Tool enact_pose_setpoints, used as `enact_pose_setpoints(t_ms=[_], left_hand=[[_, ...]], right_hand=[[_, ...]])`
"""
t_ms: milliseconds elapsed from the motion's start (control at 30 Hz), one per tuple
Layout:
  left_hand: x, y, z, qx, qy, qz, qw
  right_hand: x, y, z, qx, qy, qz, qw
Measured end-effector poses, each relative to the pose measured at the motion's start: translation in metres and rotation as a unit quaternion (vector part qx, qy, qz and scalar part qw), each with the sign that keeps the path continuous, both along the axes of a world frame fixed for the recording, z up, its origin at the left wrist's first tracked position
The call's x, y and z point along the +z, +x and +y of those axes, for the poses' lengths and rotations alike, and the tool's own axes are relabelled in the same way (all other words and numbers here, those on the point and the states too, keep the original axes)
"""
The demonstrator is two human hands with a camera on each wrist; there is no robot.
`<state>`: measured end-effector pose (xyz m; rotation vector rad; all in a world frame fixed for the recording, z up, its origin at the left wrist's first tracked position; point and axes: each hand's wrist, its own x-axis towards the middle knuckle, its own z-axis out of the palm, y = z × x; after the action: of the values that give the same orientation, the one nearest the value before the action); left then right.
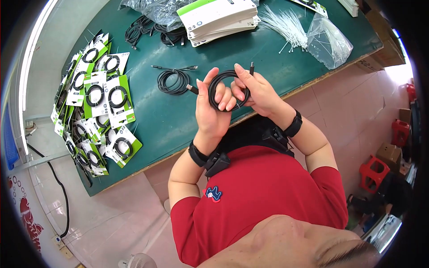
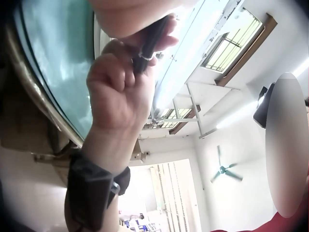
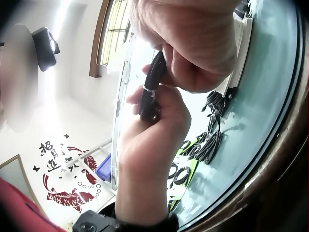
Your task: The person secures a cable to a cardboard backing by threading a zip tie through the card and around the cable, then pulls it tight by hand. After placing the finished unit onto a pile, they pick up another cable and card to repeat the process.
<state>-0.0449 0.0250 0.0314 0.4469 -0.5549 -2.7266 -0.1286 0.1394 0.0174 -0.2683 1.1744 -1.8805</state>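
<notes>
Both hands grip one coiled black cable (image 1: 212, 92) just over the near edge of the green table (image 1: 210, 129). My left hand (image 1: 213, 117) holds the coil's left side, with fingers curled through the loop. My right hand (image 1: 262, 93) pinches the right side between thumb and fingers. One plug (image 1: 192, 89) sticks out to the left, and another connector (image 1: 252, 68) points up beside the right hand. In the right wrist view a thin white tie (image 3: 149, 90) goes round the cable strands. A second coiled black cable (image 1: 173, 82) lies on the table left of the hands.
Carded cables (image 1: 107, 100) with green-and-white backing are heaped at the table's left. Behind stand a stack of cards (image 1: 219, 20), loose black cables (image 1: 172, 35) and a clear plastic bag (image 1: 154, 11). White cable ties (image 1: 286, 29) and another bag (image 1: 328, 42) lie at the right.
</notes>
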Motion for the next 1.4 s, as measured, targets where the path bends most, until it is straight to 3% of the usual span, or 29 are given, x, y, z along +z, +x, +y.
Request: enact_pose_setpoints(t_ms=[200, 300, 433, 533, 700, 800, 1133, 1400], left_hand=[[-0.013, 0.001, -0.022, -0.065, -0.046, -0.02, 0.997], [-0.009, 0.003, -0.029, -0.119, -0.014, -0.075, 0.99], [-0.005, 0.008, -0.032, -0.151, -0.087, -0.109, 0.979], [-0.002, 0.009, -0.034, -0.162, -0.089, -0.091, 0.979], [-0.007, 0.004, -0.022, -0.12, -0.064, -0.044, 0.99], [-0.008, 0.003, 0.0, 0.01, -0.114, 0.015, 0.993], [-0.011, 0.003, -0.012, -0.035, -0.136, -0.05, 0.989], [-0.018, 0.002, -0.012, -0.075, -0.083, -0.037, 0.993]], right_hand=[[0.0, 0.003, 0.003, 0.004, -0.009, -0.042, 0.999], [-0.002, 0.007, 0.008, 0.019, 0.02, 0.049, 0.998], [-0.003, 0.009, 0.009, 0.047, 0.033, 0.103, 0.993], [0.0, 0.008, 0.009, 0.062, 0.016, 0.09, 0.994], [-0.002, 0.004, 0.007, 0.045, -0.017, 0.062, 0.997], [0.004, 0.006, 0.004, 0.043, -0.009, 0.05, 0.998], [-0.008, 0.009, -0.002, -0.002, -0.023, 0.05, 0.999], [-0.002, -0.014, 0.014, 0.095, 0.02, 0.01, 0.995]])
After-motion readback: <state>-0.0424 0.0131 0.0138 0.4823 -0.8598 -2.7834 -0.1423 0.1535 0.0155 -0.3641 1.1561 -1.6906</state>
